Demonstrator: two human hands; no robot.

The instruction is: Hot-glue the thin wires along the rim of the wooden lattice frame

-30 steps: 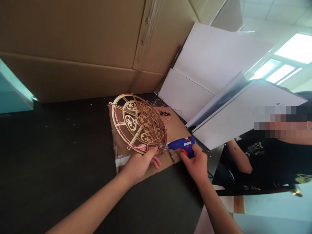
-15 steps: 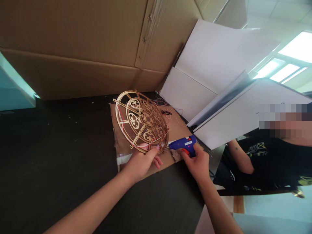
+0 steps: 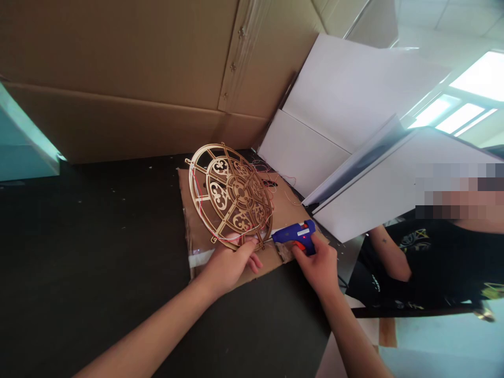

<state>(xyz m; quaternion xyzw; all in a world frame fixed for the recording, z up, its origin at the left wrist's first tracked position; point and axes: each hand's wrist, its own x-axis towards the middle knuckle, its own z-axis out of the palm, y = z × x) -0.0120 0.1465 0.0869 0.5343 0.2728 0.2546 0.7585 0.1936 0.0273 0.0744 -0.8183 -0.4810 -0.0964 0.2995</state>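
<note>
The left hand (image 3: pixel 226 273) clenched a fretwork wooden wheel (image 3: pixel 230 194) at its rim while the right hand (image 3: pixel 317 273) grasped a blue hot glue gun (image 3: pixel 293 233), its nozzle just beside the rim.

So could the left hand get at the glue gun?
Probably yes: the left hand holds the wheel right beside the glue gun, with nothing between, though the right hand grips it.

Bright ceiling lights (image 3: pixel 459 118) glare at upper right; wide-angle distortion bends the frame's edges.
</note>
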